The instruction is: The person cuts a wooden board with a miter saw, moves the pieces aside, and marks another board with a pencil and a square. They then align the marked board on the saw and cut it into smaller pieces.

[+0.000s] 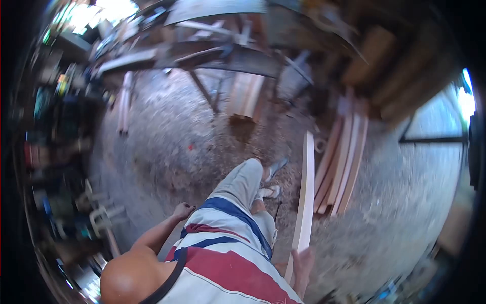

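A long pale wooden board stretches forward from the lower right of the view, low beside my legs. Around its near end my right hand is closed, somewhat blurred. On the other side of my body, my left hand hangs by my shorts, its fingers curled together, and nothing shows in it. To the right of the held board, several long wooden boards lie side by side on the floor.
Ahead stands a workbench with a slanting leg, and pale boards lie beneath it. Stacked timber fills the upper right. A plastic chair and blurred clutter are at the left. Shavings cover the floor near my feet.
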Available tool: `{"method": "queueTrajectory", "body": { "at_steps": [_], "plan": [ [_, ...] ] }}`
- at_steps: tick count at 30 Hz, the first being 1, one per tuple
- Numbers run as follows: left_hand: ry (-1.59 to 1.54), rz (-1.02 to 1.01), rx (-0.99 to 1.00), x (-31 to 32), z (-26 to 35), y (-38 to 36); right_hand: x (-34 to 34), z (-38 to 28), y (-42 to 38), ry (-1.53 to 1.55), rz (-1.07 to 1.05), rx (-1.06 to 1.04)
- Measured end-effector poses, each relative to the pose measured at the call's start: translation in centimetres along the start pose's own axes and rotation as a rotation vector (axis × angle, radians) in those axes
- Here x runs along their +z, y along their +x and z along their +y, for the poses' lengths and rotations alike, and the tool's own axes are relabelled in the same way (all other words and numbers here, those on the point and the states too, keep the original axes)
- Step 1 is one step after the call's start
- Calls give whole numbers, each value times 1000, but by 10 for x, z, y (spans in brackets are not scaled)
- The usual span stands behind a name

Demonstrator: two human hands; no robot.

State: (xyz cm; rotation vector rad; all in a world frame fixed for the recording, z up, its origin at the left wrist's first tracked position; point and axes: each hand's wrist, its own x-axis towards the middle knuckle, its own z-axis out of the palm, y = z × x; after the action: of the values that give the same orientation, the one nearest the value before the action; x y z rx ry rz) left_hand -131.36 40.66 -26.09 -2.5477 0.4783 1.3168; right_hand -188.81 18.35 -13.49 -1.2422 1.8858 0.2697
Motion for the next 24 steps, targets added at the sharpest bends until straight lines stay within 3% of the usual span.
{"method": "queueTrajectory", "body": {
  "at_steps": [4,8,10,14,19,21,23,24],
  "plan": [
    [-206,-28,-142,42,-71,-33,-12,-11,-41,-268,-90,-234],
    [-381,159,-63,77,-112,-2,0,-84,-55,-472,-202,-372],
    [-510,316,-17,62,-114,25,15,-133,-63,-582,-259,-423],
    [-840,470,-72,7,-135,86,68,-276,-92,-815,-385,-551],
    [-1160,652,69,-97,-171,181,171,-496,-162,-1002,-443,-820],
    [-1419,420,43,-142,-183,215,204,-556,-186,-1012,-432,-913],
    [-1977,19,-199,-249,-168,183,229,-604,-211,-992,-414,-1059],
    [-2138,-96,-3,-291,-170,171,239,-625,-221,-966,-398,-1133]
  ]
}}
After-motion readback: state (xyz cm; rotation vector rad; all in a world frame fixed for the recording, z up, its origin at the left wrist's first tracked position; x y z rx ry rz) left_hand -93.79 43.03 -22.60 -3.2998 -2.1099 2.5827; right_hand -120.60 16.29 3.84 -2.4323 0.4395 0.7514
